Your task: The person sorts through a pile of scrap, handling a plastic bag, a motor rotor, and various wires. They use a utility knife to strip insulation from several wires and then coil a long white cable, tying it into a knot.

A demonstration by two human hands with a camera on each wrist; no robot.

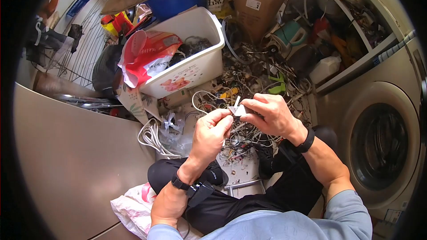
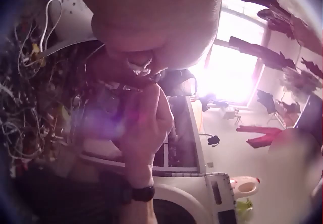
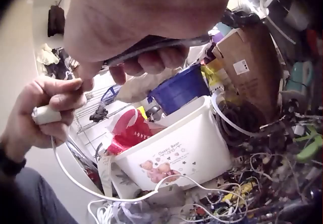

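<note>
My left hand (image 1: 209,133) holds a small white block (image 3: 46,114) in its curled fingers, and a thin white cable (image 3: 81,183) runs down from it. Facing it at chest height, my right hand (image 1: 272,114) has its thumb and fingertips close to the left ones. White pieces (image 1: 238,110) with a narrow upright strip show between the two hands in the head view. Under the right palm lies a long dark thing with a grey edge (image 3: 156,46), the fingers curled round it; its kind is mostly hidden.
A heap of tangled cables and scraps (image 1: 249,138) covers the floor below. Behind it stands a white bin (image 1: 195,69) with a red bag (image 1: 160,49) in it. A washing machine (image 1: 382,120) is at the right, a coiled white cable (image 1: 153,138) at the left.
</note>
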